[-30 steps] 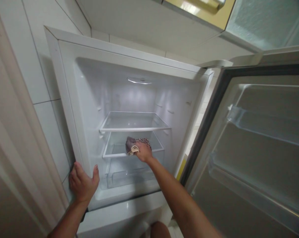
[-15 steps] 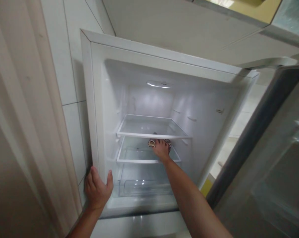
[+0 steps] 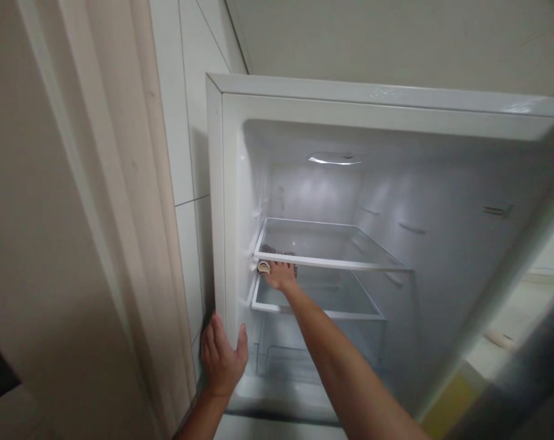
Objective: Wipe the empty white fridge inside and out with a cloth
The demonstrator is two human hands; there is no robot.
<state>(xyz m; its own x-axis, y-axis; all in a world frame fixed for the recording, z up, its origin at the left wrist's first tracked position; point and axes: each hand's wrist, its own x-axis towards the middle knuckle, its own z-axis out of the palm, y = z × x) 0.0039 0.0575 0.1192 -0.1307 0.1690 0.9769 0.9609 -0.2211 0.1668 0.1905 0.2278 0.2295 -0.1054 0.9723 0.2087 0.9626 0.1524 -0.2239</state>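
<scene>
My right hand (image 3: 280,276) reaches into a white refrigerator (image 3: 217,183) and is closed on a folded, dark-patterned cloth (image 3: 264,267). The cloth is at the left end of the middle glass shelf (image 3: 323,296), under the upper glass shelf (image 3: 334,238). Part of the cloth is seen through the upper shelf's glass; my palm covers some of the rest. My left hand (image 3: 222,353) grips the refrigerator's left front edge, fingers on the outer side and thumb towards the inside.
Below the shelves is a clear drawer (image 3: 290,360). The refrigerator door (image 3: 524,373) stands open at the right, blurred. A wooden door frame (image 3: 134,183) rises close on the left, beside white wall tiles (image 3: 188,235). A lamp cover (image 3: 334,159) shows inside at the top.
My right hand has slid the cloth leftwards along the middle shelf, from its right part to its left end. My view has turned; my left hand stays on the refrigerator's edge.
</scene>
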